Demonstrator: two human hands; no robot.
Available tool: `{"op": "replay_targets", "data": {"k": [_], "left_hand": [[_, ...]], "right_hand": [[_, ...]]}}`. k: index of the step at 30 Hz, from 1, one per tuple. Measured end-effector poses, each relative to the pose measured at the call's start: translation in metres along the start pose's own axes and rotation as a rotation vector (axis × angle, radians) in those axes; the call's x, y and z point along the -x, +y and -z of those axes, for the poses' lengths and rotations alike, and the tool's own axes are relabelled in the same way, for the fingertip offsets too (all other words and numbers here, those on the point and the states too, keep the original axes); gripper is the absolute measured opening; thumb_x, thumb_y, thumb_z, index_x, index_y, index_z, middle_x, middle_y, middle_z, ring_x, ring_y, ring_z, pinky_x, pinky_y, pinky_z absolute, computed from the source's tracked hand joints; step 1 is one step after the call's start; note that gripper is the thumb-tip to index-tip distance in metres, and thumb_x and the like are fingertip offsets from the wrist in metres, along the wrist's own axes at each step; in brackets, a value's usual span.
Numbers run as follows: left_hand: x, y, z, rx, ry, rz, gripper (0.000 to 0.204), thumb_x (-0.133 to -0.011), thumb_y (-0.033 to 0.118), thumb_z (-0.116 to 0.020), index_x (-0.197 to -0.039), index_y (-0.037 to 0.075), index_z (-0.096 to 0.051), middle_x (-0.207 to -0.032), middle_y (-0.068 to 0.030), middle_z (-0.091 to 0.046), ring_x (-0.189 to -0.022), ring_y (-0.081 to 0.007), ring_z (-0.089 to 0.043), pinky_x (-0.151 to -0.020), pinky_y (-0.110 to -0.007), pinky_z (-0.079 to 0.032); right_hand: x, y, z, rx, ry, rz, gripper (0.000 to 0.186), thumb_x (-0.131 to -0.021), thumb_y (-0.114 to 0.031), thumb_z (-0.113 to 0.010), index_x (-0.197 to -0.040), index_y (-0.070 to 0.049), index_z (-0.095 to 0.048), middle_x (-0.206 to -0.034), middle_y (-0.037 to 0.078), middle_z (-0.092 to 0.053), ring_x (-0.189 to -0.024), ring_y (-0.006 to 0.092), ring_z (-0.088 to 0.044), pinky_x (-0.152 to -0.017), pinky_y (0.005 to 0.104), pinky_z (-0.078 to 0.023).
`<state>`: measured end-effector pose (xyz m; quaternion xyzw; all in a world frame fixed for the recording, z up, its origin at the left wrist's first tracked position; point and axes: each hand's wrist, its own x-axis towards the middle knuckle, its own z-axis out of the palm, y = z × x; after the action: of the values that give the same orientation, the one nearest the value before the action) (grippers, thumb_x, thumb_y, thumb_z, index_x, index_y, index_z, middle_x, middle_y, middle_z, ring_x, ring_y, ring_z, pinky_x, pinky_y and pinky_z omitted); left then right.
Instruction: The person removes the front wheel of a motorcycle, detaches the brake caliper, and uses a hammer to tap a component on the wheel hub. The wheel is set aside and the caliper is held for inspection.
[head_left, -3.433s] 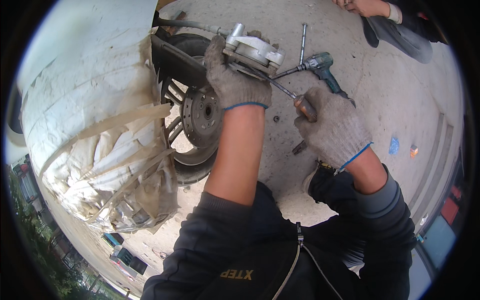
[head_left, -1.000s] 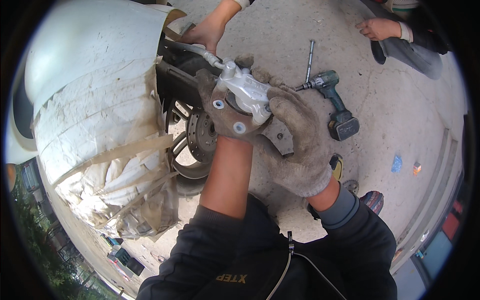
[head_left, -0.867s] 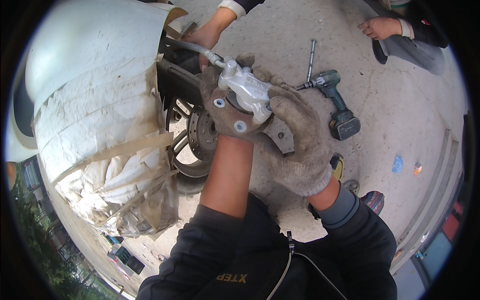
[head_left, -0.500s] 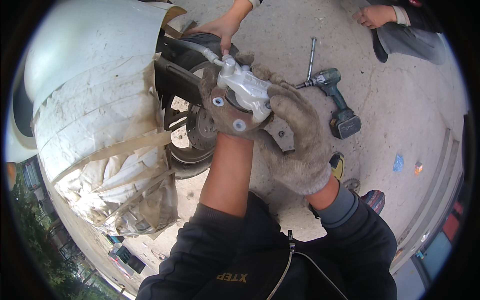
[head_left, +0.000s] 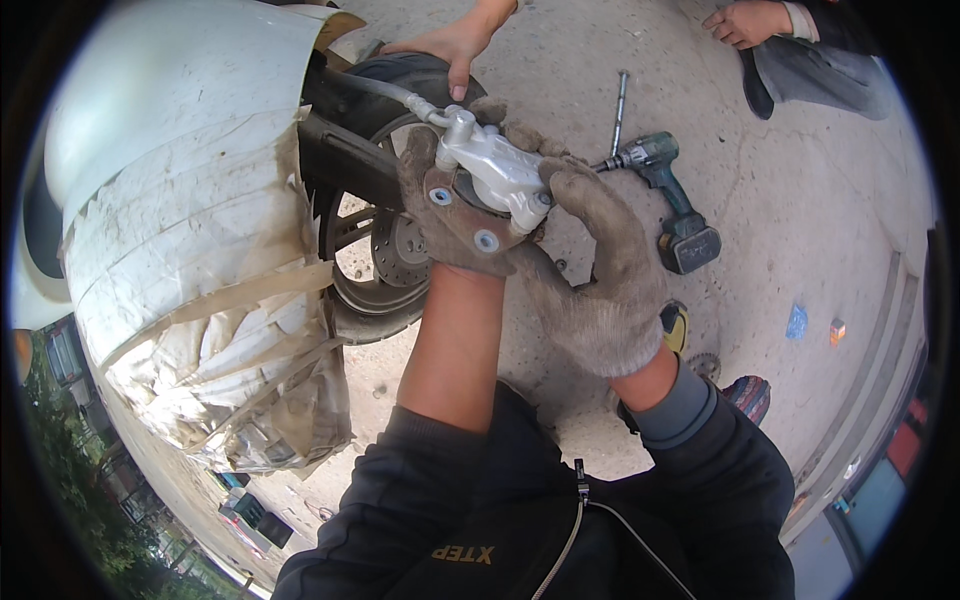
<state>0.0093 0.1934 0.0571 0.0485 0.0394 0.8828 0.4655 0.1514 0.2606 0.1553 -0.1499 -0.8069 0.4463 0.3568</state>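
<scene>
A silver brake caliper (head_left: 495,170) is held up between my two gloved hands, beside the wheel. My left hand (head_left: 425,240) cups it from the left and beneath, fingers curled. A brown plate (head_left: 461,216) with two ringed holes lies against the caliper's near side. My right hand (head_left: 605,285) grips the caliper's right end, near a bolt head; some fingertips are hidden behind it. A grey hose (head_left: 385,93) runs from the caliper's upper left end. Left of my hands is the wheel (head_left: 372,298) with a drilled brake disc (head_left: 400,247).
Another person's hand (head_left: 450,45) rests on the tyre (head_left: 420,68). A second hand (head_left: 750,22) shows at the upper right. On the concrete lie a green cordless impact wrench (head_left: 668,195) and a metal rod (head_left: 620,105). A white taped body panel (head_left: 200,230) fills the left.
The caliper has tilted slightly in my hands, and my right thumb has shifted a little. More of the tyre shows near the other person's hand.
</scene>
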Motion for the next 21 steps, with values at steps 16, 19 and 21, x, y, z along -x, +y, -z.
{"op": "replay_targets", "data": {"k": [16, 19, 21], "left_hand": [[-0.006, 0.000, -0.024, 0.004, 0.110, 0.003, 0.070, -0.101, 0.066, -0.056, -0.142, 0.010, -0.063, -0.134, -0.0205, -0.068, -0.116, -0.0401, -0.070, -0.098, -0.057, -0.061], [-0.004, -0.005, -0.037, 0.118, 0.100, 0.012, 0.073, -0.102, 0.066, -0.057, -0.147, 0.009, -0.061, -0.141, -0.0255, -0.065, -0.126, -0.0441, -0.066, -0.105, -0.060, -0.057], [-0.005, -0.008, -0.044, 0.144, 0.112, -0.002, 0.072, -0.101, 0.063, -0.062, -0.151, 0.011, -0.058, -0.146, -0.0263, -0.062, -0.135, -0.0449, -0.060, -0.111, -0.060, -0.054]], "right_hand": [[-0.006, 0.006, 0.004, 0.084, -0.020, -0.129, 0.065, -0.083, 0.001, -0.088, -0.141, -0.003, -0.061, -0.136, 0.020, -0.070, -0.129, 0.0349, -0.069, -0.106, 0.0403, -0.057], [-0.016, 0.017, 0.007, 0.087, -0.005, -0.038, 0.062, -0.088, -0.003, -0.085, -0.144, -0.003, -0.060, -0.136, 0.020, -0.070, -0.125, 0.0347, -0.071, -0.100, 0.0397, -0.059], [-0.020, 0.022, 0.012, 0.144, -0.072, -0.115, 0.059, -0.095, -0.006, -0.080, -0.149, 0.000, -0.057, -0.142, 0.018, -0.068, -0.129, 0.0299, -0.069, -0.107, 0.0405, -0.057]]}}
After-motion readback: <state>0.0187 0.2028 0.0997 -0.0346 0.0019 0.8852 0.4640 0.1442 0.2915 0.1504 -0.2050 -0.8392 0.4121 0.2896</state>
